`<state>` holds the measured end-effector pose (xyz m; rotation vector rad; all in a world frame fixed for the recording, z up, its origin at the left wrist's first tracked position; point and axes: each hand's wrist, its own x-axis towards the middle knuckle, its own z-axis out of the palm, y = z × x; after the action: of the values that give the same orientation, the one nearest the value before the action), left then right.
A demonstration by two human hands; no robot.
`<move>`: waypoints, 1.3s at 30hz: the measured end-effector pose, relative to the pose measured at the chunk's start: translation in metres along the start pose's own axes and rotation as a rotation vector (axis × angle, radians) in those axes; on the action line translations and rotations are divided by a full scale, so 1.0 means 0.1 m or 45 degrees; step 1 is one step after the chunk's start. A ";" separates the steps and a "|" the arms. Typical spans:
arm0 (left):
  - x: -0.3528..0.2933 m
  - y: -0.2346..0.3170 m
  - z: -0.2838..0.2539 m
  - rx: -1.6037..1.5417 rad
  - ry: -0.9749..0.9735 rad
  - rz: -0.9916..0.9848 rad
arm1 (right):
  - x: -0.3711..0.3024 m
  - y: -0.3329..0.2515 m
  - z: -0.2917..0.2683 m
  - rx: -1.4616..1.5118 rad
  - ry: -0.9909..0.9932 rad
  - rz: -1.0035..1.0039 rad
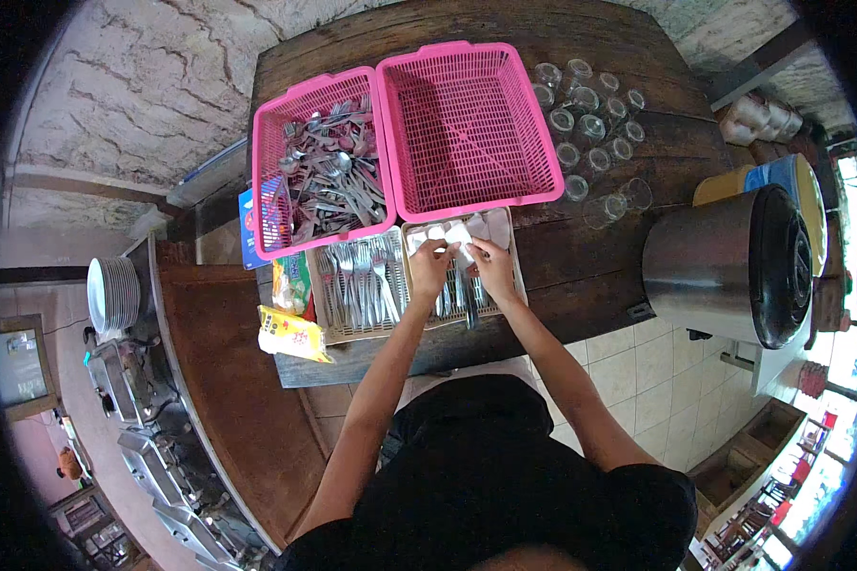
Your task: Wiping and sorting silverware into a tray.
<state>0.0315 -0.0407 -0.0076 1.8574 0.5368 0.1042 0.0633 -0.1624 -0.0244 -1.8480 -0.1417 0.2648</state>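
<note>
Two hands in my head view, the only feed: left hand [430, 270] and right hand [492, 270] close together, fingertips pinched on a white paper-like piece [459, 235] over the far half of the right tray [519, 271]. I read the two-sided pinch as control, since thin soft stuff likely flops under one hand. Fingers overlap it; can't tell the exact folds.

Everything else relative to the right tray. Inside, far end: more pale pieces. Near end: cutlery lying front to back, probably for easy picking. Just left: left tray [357, 334], forks and spoons roughly aligned, probably the same reason. Behind-left: left pink basket [333, 238], cutlery jumbled; presumably bulk holding. Directly behind: right pink basket [467, 143]. Behind-right: glasses [590, 127], mostly mouth-down on the tabletop [567, 305], perhaps against dust. Well right: steel drum [700, 262], black-lidded.
</note>
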 end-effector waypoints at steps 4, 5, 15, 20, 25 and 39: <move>0.09 -0.11 -0.01 0.378 -0.036 -0.017 | 0.08 0.05 0.16 0.049 0.044 0.159; 0.07 -0.11 0.02 0.446 0.038 0.074 | 0.09 0.12 0.19 0.044 0.046 0.163; -0.10 -0.06 0.09 0.979 -0.193 0.318 | 0.20 0.41 0.27 -0.396 0.332 -0.015; -0.08 -0.15 0.03 0.963 -0.314 0.262 | 0.18 0.23 0.34 -0.499 0.324 0.210; -0.09 -0.08 -0.01 0.929 -0.519 0.109 | 0.11 0.07 0.33 -0.813 0.335 0.079; -0.63 -0.27 -1.23 0.065 0.269 0.169 | -0.64 -0.66 1.28 -0.430 0.091 -0.519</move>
<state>-0.0733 0.0484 0.0233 1.9433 0.5652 0.3815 -0.0285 -0.0388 0.0111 -2.1064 -0.5336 -0.1174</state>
